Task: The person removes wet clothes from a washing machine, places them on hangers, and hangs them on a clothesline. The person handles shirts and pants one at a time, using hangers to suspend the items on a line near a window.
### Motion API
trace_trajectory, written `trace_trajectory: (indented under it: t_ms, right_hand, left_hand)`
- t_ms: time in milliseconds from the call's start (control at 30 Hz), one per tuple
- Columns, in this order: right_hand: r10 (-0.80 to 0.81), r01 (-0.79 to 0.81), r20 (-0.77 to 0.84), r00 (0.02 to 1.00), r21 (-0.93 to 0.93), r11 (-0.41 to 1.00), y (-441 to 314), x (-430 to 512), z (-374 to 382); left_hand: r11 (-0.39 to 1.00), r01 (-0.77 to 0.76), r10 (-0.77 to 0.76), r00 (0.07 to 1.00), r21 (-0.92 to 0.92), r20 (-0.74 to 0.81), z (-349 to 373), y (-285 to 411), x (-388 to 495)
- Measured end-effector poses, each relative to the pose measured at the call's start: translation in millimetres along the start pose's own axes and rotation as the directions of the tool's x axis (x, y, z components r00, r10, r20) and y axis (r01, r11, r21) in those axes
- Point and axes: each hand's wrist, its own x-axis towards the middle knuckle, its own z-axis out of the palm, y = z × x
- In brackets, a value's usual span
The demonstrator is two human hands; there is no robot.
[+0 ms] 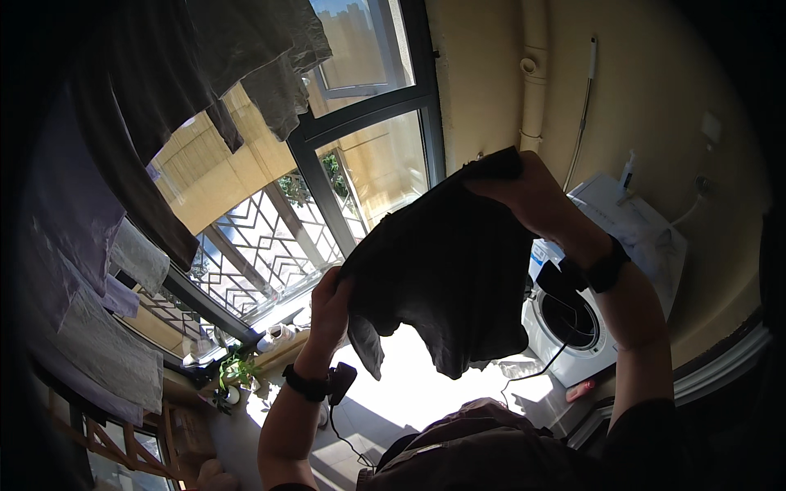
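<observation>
A black garment (pixel 436 264) hangs stretched between my two hands, its lower edge loose above the sunlit floor. My left hand (pixel 329 313) grips its left end, and my right hand (pixel 522 190) grips its upper right corner. Each wrist wears a black strap with a small device and a cable. Dark clothes (pixel 153 67) and pale ones (pixel 116 350) hang at the left. To the right of the garment stands a white front-loading washing machine (pixel 605 350) with its round opening showing.
Behind the garment is a dark-framed window (pixel 362 116). Potted plants (pixel 238 368) stand below it. A bottle (pixel 626 172) is on the washing machine's top, and a pole (pixel 583 113) leans on the wall. A wooden rack (pixel 123 445) is at the lower left.
</observation>
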Motion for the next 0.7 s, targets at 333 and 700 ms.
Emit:
trace_trajectory:
  t_ms: [333, 700]
  right_hand:
    - [0.252, -0.155, -0.225, 0.941, 0.376, 0.914, 7.5, 9.4, -37.2]
    - [0.063, 0.022, -0.286, 0.956, 0.284, 0.958, 17.5, 27.4, -79.4]
  left_hand:
    - [0.754, 0.063, -0.199, 0.970, 0.654, 0.137, -53.5, -21.6, -1.6]
    - [0.749, 0.147, -0.267, 0.959, 0.646, 0.092, -110.5, -94.5, -39.8]
